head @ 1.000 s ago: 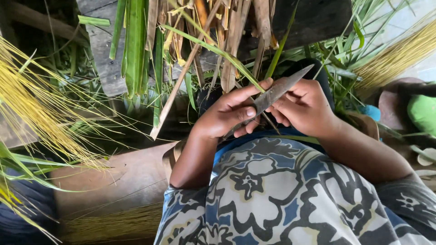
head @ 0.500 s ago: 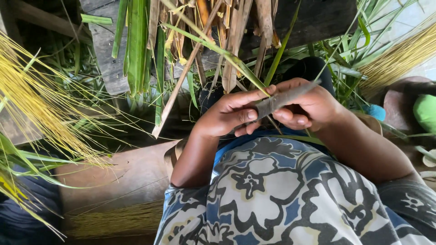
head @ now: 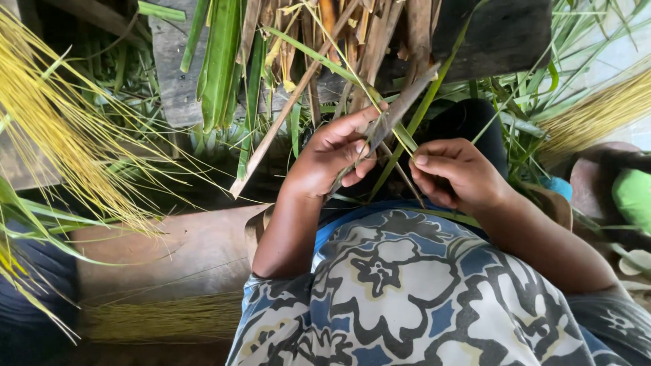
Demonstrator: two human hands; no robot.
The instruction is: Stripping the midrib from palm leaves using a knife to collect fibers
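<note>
The person wears a short-sleeved garment (head: pixel 434 291) filling the lower centre and lower right of the frame. The fabric carries a large floral print: pale cream blossoms outlined in thick black lines, with blue and grey-blue patches between them. A plain blue band runs along the garment's upper edge at frame centre. Both forearms are bare. The left hand (head: pixel 330 159) and the right hand (head: pixel 456 173) carry no gloves, rings or bands.
</note>
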